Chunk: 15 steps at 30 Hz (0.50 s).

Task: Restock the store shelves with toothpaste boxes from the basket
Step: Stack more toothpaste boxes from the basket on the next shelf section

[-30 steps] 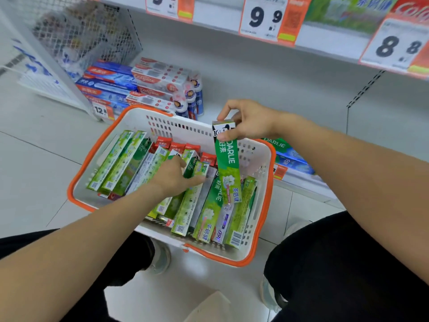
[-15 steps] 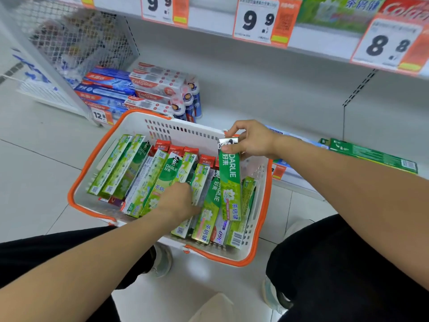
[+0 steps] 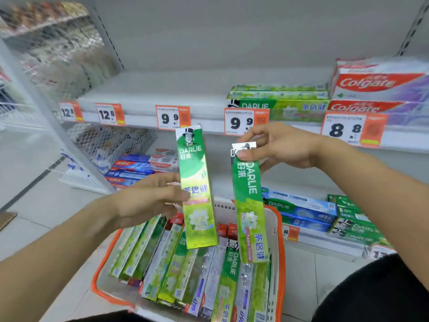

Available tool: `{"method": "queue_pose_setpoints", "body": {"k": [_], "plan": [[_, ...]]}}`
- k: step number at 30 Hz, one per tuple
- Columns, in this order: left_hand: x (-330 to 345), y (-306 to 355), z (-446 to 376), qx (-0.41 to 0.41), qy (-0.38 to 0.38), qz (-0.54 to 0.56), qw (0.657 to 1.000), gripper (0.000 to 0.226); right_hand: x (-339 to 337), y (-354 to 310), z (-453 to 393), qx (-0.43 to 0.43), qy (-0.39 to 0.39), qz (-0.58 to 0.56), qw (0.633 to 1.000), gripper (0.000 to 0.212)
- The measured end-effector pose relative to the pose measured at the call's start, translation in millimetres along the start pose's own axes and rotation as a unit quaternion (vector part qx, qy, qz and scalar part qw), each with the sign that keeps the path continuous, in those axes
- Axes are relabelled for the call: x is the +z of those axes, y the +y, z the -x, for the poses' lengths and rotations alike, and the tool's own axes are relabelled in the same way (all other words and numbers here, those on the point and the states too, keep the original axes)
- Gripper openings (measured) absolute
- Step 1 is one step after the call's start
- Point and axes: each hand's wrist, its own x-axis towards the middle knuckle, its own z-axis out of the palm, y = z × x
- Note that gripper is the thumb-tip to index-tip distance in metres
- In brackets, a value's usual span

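Two Darlie boxes held upright above the basket (image 3: 277,231).
Left hand (image 3: 148,201) grips one green box (image 3: 197,189) mid-length; right hand (image 3: 276,145) pinches the other box (image 3: 249,205) by its top end.

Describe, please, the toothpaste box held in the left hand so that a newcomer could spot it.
Above the orange-rimmed basket, two green Darlie boxes hang upright. The left hand holds its box at mid-length. Unlike the right hand's box, pinched at its top, it shows the top-hat logo.
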Motion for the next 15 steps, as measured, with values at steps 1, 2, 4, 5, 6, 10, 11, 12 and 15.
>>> {"method": "queue_pose_setpoints", "body": {"k": [1, 2, 4, 5, 6, 10, 11, 12, 15], "plan": [[2, 9, 0, 0.010, -0.004, 0.020, 1.000, 0.084, 1, -6, 2, -0.009, 0.005, -0.025, 1.000, 0.037], [6, 15, 0, 0.013, -0.010, 0.046, 0.999, 0.084, 4, -10, 3, -0.014, 0.011, -0.051, 0.999, 0.033], [23, 15, -2, 0.013, -0.017, 0.095, 0.995, 0.066, 10, -13, 3, -0.012, 0.023, -0.089, 0.996, 0.027], [33, 11, -5, 0.006, -0.008, 0.115, 0.993, 0.049, 13, -13, 2, -0.004, 0.033, -0.099, 0.995, 0.027], [43, 6, -8, -0.006, 0.008, 0.126, 0.992, 0.034, 16, -14, 0, 0.006, 0.045, -0.102, 0.994, 0.030], [64, -6, -27, -0.009, 0.034, 0.118, 0.992, 0.036, 21, -8, -5, 0.034, 0.100, -0.103, 0.989, 0.047], [69, -5, -30, -0.006, 0.037, 0.121, 0.992, 0.041, 21, -6, -5, 0.035, 0.118, -0.104, 0.987, 0.050], [74, -3, -32, -0.001, 0.042, 0.125, 0.991, 0.045, 22, -4, -6, 0.031, 0.138, -0.108, 0.984, 0.055], [85, 2, -35, 0.022, 0.068, 0.138, 0.988, 0.045, 19, -7, -7, 0.012, 0.168, -0.140, 0.976, 0.062]]}}
